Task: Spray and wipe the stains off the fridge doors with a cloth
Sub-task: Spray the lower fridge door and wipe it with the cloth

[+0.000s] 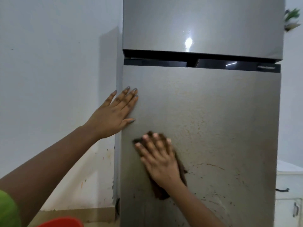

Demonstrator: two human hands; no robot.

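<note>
Clearly the job is only partly done: the lower door (213,104) carries a wide haze of orange speckles (196,128) across its middle, thin reddish streaks (213,165) lower down and dark spots (203,196) near the bottom right, all yet to be wiped. The dark brown cloth (182,171) lies flat against the left half of that door, below the middle, with the cleaner-looking metal to its left and above. The right hand (160,159) presses it there with spread, fairly straight fingers, not clenched round it; the hand is blurred, so I judge it to be mid-stroke. The left hand (114,113) rests flat on the door's left edge, fingers straight, holding nothing and probably steadying the fridge. The upper door (196,22) looks glossy, with only faint specks near a light reflection, so it may need little more. No spray bottle shows. Beyond are a pale wall (49,63) with small splashes low down, a white cabinet (288,194) on the right and a red tub (65,223) at the bottom.
</note>
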